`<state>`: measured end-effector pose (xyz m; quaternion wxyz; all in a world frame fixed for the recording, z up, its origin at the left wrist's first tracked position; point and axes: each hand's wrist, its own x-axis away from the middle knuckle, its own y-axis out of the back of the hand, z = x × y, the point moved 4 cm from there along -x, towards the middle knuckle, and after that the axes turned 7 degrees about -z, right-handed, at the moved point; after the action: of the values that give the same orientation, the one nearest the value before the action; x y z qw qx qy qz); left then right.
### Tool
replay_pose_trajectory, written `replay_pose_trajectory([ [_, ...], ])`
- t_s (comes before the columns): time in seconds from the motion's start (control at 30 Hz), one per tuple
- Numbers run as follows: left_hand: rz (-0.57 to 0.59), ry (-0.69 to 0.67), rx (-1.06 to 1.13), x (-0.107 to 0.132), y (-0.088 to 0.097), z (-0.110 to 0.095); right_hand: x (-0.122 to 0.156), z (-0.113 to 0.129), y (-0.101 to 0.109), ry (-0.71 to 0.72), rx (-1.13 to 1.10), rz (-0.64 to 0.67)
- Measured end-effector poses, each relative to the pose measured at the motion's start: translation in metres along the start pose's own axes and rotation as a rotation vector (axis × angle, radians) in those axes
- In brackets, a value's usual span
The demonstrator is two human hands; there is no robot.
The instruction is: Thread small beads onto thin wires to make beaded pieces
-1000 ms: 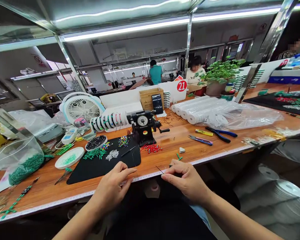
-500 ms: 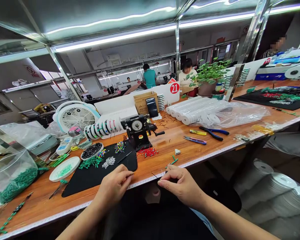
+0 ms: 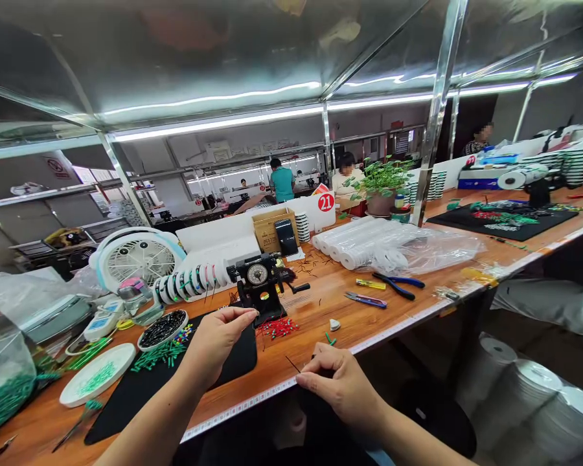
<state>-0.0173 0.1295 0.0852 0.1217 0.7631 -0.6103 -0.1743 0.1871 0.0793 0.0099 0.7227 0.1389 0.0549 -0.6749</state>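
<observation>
**A:** Where's the piece now?

**B:** The thin dark wire (image 3: 292, 364) pokes from the right grip (image 3: 340, 385), pinched firmly between thumb and forefinger, above the orange-brown wooden table (image 3: 311, 323) near its front edge.

**A:** And the left grip (image 3: 218, 340)?

**B:** Thumb and fingertips are closed, raised over the black rubber mat (image 3: 233, 356), near the black metal dial machine (image 3: 257, 278). Whether they hold a fine strand, I can't tell.

**A:** Any advice?

**B:** Pinch close to the wire's end, so it won't wobble.

**A:** What's changed?

**B:** The left grip has risen and moved forward from the table's edge.
</observation>
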Motion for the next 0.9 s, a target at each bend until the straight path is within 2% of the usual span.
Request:
replay_pose_trajectory([
  [0.2,-0.029,-0.173,-0.225,-0.002,-0.01,-0.028,-0.001,0.0,0.0,0.011,-0.022,-0.023],
  [0.33,-0.015,-0.209,-0.271,0.0,-0.015,-0.04,-0.001,0.002,0.001,0.027,-0.013,-0.034],
  [0.6,-0.025,-0.189,-0.311,-0.001,-0.016,-0.049,0.001,0.004,0.003,0.045,0.004,-0.059],
  [0.8,-0.043,-0.328,-0.415,0.006,-0.017,-0.064,-0.003,0.003,0.005,0.032,-0.041,-0.128],
  [0.9,-0.046,-0.319,-0.437,0.005,-0.012,-0.061,-0.006,0.002,0.005,0.045,-0.072,-0.153],
])
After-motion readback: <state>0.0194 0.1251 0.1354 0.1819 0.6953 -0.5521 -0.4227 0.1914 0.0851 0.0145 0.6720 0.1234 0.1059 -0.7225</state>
